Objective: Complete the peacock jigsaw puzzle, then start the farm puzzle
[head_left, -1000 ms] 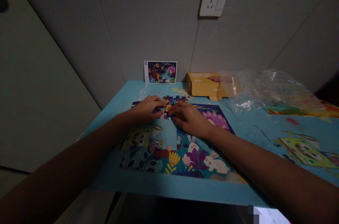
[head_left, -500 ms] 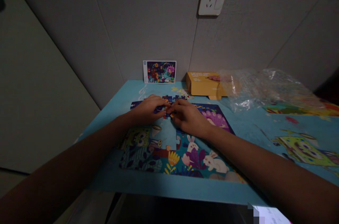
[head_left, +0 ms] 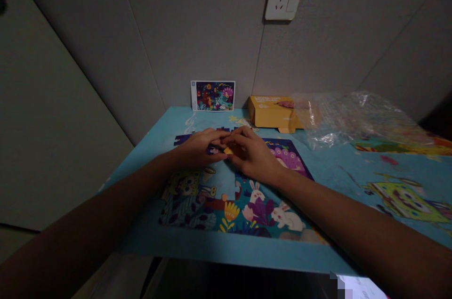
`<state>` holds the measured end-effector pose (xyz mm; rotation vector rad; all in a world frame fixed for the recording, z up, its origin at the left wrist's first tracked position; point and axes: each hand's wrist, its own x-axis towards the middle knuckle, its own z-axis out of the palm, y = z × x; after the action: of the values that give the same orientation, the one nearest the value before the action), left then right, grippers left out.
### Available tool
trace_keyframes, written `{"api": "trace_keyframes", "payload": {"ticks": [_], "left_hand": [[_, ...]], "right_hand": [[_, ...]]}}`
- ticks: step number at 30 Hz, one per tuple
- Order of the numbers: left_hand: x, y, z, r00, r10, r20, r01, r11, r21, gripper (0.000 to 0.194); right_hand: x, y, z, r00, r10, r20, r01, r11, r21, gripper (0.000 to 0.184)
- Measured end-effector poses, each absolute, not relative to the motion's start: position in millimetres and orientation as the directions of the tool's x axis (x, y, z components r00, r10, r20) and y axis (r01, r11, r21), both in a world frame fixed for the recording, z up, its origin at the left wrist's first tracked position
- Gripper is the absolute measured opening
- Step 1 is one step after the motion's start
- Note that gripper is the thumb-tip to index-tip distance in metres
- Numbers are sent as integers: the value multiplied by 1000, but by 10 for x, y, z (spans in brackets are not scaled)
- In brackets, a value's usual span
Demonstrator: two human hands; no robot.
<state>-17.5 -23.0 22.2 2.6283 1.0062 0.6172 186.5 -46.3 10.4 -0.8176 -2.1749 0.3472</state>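
A partly assembled jigsaw puzzle (head_left: 254, 214) with rabbits, flowers and a pink-purple figure lies on the blue table, with a gap in its left middle. Above its upper part my two hands meet, fingertips together. Between them shows a small yellow-orange puzzle piece (head_left: 228, 150). My right hand (head_left: 252, 153) is closed around the piece's right side, fingers curled. From the other side my left hand (head_left: 199, 148) has its thumb at the piece's edge and its fingers bent over it. The fingers hide most of the piece and the puzzle underneath.
A picture card (head_left: 213, 96) of the same scene leans against the wall. Right of it are a yellow box (head_left: 271, 113) and a crumpled clear plastic bag (head_left: 346, 117). Several loose pieces (head_left: 243, 122) lie behind my hands. The table's front edge (head_left: 226, 261) is close.
My left hand has shifted slightly right and closer to the right hand, its thumb now reaching the piece. The yellow-orange face of the piece shows more. The assembled puzzle has stayed put.
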Motion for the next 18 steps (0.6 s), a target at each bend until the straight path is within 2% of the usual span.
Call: {"api": "trace_keyframes", "payload": {"ticks": [6,18], "left_hand": [[-188,-188,197,655,706,269,599,-703,384,57],[-179,-197,188,669,675,312,577,-736,355,45]], "right_hand": [[1869,-460,96,-509,665,546,459,747,-481,30],[1863,-469,102,-516,694,502,465,719,-516,28]]}}
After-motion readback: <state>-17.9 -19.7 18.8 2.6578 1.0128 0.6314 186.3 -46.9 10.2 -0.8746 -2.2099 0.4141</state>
